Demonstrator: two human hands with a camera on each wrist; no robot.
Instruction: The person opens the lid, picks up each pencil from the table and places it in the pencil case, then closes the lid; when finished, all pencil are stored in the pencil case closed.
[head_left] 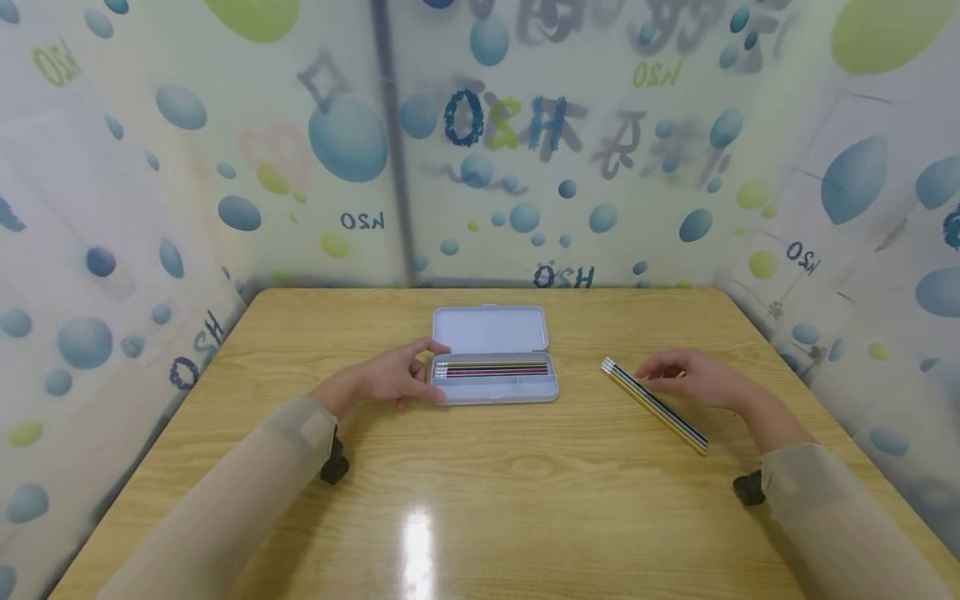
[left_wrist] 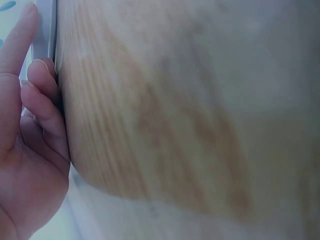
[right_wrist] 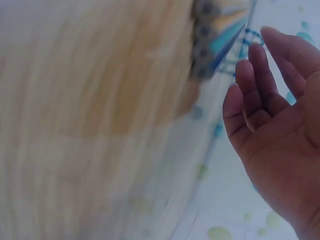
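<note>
A pale pencil case point(head_left: 480, 390) lies with its lid point(head_left: 491, 329) folded back. Several pencils point(head_left: 495, 369) are in its back compartment. My left hand point(head_left: 390, 372) grips the left end of the case, thumb at the front corner and index finger by the hinge side; its other fingers curl beside the case. To the right, a row of several loose pencils point(head_left: 652, 404), yellow and dark with silvery ends, lies slanted on the table. Just beyond them is my right hand point(head_left: 693, 379), its fingers loosely bent and holding nothing; the right wrist view shows pencil ends point(right_wrist: 205, 40) near the fingertips.
The case's front part has a small divider point(head_left: 517, 385). All this is on a wood-grain table point(head_left: 525, 483), whose far edge meets a printed curtain point(head_left: 300, 225). Similar patterned sheets hang at both sides.
</note>
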